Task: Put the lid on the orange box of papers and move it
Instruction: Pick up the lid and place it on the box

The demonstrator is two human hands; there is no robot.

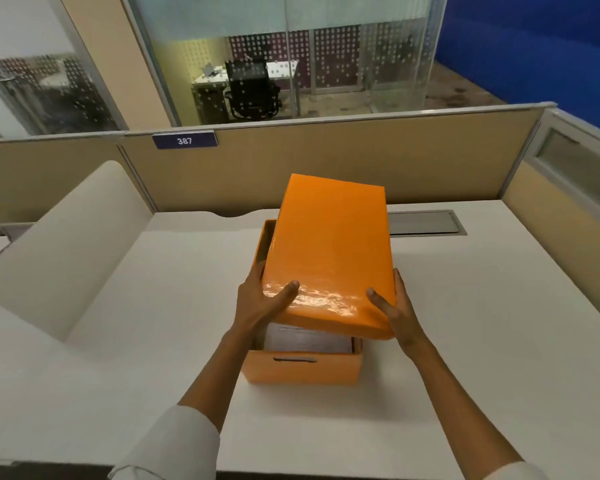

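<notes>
Your left hand (264,303) and right hand (392,306) clamp the glossy, slippery orange lid (329,251); paper-laden orange box (302,370) likely heavy, so lift by its near handle slot (294,359)

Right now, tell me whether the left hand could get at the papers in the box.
Probably not as things stand. The left hand grips the lid, which sits tilted over the orange box. Only a strip of papers shows at the near end, under the lid's raised edge.

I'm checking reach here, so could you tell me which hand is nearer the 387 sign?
Left. The left hand grips the lid's left edge, below the 387 sign; the right hand is farther right.
</notes>
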